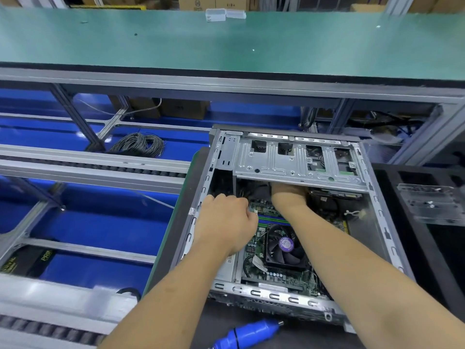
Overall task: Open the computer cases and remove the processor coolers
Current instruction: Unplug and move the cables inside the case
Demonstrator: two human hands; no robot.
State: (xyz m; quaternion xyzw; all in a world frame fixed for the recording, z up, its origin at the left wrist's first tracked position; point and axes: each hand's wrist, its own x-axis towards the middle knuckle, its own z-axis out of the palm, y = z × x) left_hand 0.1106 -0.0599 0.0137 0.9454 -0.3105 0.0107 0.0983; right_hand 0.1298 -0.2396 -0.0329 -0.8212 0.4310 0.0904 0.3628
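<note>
Meanwhile, the computer case (297,212) is lying open on its side on the bench, the processor cooler (285,248) sitting on its motherboard. The left hand (226,222) is curling over the board's edge, its grasp unclear. The right hand (289,195) is reaching under the drive cage (297,159), fingers hidden.

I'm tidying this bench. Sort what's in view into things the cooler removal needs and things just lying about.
For the job:
- open computer case
- processor cooler
- blue screwdriver
- left hand and right hand, both inside the case

Lying about:
- coiled grey cable
- clear plastic boxes
- cardboard boxes
</note>
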